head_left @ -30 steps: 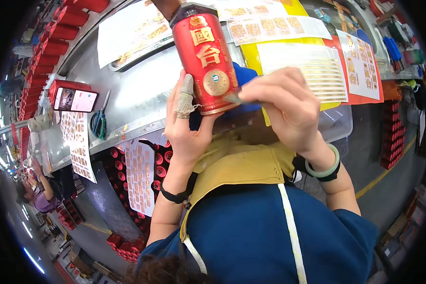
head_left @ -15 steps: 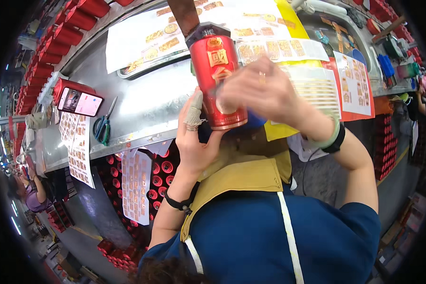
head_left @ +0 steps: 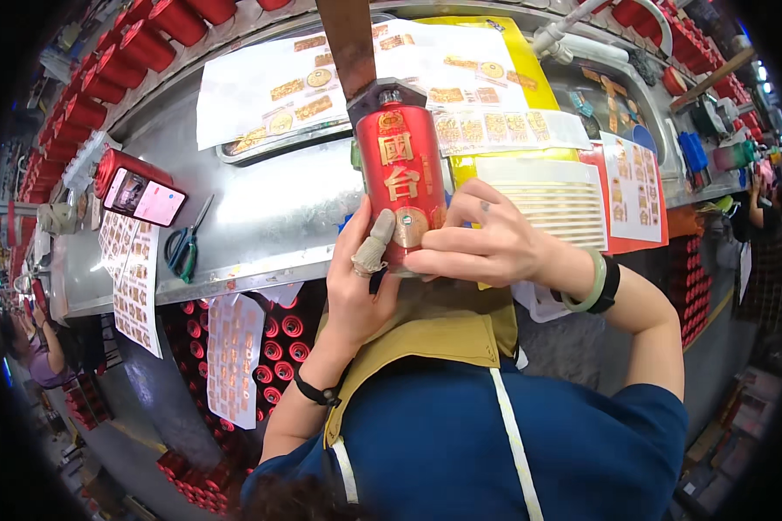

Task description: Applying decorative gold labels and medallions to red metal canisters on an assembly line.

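Note:
A red bottle (head_left: 397, 148) with gold characters on its front stands tilted at the table's near edge, its neck against a dark bracket (head_left: 386, 94) on a brown upright bar. A round gold emblem (head_left: 411, 227) sits low on its front. My left hand (head_left: 356, 282) is closed round the bottle's lower left side; a pale finger cot (head_left: 375, 243) covers one finger, whose tip touches the emblem's edge. My right hand (head_left: 487, 239) is closed at the lower right side, its fingers curled and pressed to the surface beside the emblem. Whether a small piece lies under those fingertips is hidden.
Sheets of gold decals (head_left: 308, 87) lie over a metal tray at the back. A striped white sheet (head_left: 543, 204) is at the right. Scissors (head_left: 182, 252) and a phone (head_left: 143, 198) leaning on a red bottle stand left. Red bottles (head_left: 152, 45) line the back edge.
My right hand has gone from a blurred sweep across the bottle's middle down to its lower right side. The gold characters and round emblem now show more fully. My left hand keeps its hold.

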The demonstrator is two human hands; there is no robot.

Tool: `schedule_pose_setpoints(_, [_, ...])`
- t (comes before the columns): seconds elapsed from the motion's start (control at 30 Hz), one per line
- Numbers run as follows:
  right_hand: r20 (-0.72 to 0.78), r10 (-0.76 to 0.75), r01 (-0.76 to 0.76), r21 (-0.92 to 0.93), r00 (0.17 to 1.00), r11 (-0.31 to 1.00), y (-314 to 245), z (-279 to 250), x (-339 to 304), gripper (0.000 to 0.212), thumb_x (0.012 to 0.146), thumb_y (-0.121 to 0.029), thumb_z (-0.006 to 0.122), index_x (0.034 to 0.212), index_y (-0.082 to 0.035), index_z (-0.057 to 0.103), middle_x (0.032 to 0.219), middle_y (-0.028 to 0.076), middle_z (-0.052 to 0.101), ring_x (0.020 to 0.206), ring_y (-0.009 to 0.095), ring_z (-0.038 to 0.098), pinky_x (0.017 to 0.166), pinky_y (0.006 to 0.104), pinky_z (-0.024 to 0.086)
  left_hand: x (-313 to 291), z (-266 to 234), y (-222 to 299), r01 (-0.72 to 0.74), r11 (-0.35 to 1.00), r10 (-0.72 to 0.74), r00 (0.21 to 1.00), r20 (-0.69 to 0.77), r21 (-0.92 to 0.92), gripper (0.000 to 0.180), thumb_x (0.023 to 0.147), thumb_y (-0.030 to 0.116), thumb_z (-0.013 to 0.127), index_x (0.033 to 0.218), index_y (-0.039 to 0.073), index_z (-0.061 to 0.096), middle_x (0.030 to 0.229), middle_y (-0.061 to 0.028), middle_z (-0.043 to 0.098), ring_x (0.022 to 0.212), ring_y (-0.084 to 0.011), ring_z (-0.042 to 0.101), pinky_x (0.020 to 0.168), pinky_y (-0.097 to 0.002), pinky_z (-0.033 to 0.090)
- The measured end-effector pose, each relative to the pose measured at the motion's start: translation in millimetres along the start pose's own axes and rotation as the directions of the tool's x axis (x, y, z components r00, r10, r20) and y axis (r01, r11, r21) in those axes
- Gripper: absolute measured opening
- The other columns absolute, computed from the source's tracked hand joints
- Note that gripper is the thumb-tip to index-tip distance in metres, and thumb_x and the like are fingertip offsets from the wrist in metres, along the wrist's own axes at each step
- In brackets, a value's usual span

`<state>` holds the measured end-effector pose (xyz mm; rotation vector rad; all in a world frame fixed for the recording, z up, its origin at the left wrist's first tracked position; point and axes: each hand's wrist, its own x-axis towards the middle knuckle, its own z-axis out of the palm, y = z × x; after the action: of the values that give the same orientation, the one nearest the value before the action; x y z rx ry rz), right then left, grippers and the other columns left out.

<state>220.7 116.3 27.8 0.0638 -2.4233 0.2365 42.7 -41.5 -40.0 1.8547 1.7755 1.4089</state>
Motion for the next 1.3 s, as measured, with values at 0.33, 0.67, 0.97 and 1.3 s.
schedule_pose_setpoints(0.33, [-0.107,0.374,-0.356,0.157,0.921,0.921,48.3,-3.4,33.5,0.026,0.083,-0.014,0.079,0.108,-0.011,0.071,0.097,0.006,0.073,0.092,0.028,0.068,0.079,0.0422,0.050,2.9,-8.0,0.2,0.038,0.997,-0.035,0.998,0.053,-0.069,0.081,0.074,0.013,0.090,0.147,0.002,0.055,0.157,-0.0250,0.046,0.134,-0.0421,0.055,0.111,-0.0461,0.047])
schedule_pose_setpoints(0.67, [-0.288,0.313,-0.369,-0.165,0.905,0.915,65.3,-17.4,42.9,0.017,0.085,-0.011,0.076,0.102,-0.010,0.072,0.089,0.005,0.071,0.082,0.029,0.064,0.076,0.0404,0.048,64.6,-13.8,40.1,-0.020,0.939,-0.049,0.980,0.191,0.344,0.092,0.070,0.046,0.090,0.150,0.016,0.056,0.125,-0.0225,0.051,0.106,-0.0410,0.061,0.085,-0.0471,0.056])
schedule_pose_setpoints(0.97, [-0.253,0.585,-0.590,0.063,0.771,0.805,33.6,-43.3,13.5,0.022,0.084,-0.002,0.078,0.106,-0.005,0.072,0.094,0.011,0.072,0.088,0.030,0.069,0.080,0.0374,0.053,60.6,-8.3,51.8,-0.088,0.888,0.014,0.986,0.164,0.451,0.079,0.069,0.048,0.089,0.133,0.007,0.068,0.131,-0.0291,0.052,0.105,-0.0409,0.064,0.077,-0.0420,0.060])
schedule_pose_setpoints(1.3, [-0.161,0.750,-0.719,0.213,0.642,0.661,26.4,-35.8,7.5,0.036,0.089,0.000,0.075,0.123,-0.003,0.067,0.103,0.015,0.073,0.095,0.032,0.071,0.083,0.0394,0.055,48.0,-6.4,55.1,-0.045,0.893,-0.050,0.979,0.199,0.447,0.083,0.065,0.048,0.090,0.134,0.008,0.067,0.144,-0.0434,0.041,0.116,-0.0522,0.061,0.086,-0.0448,0.060])
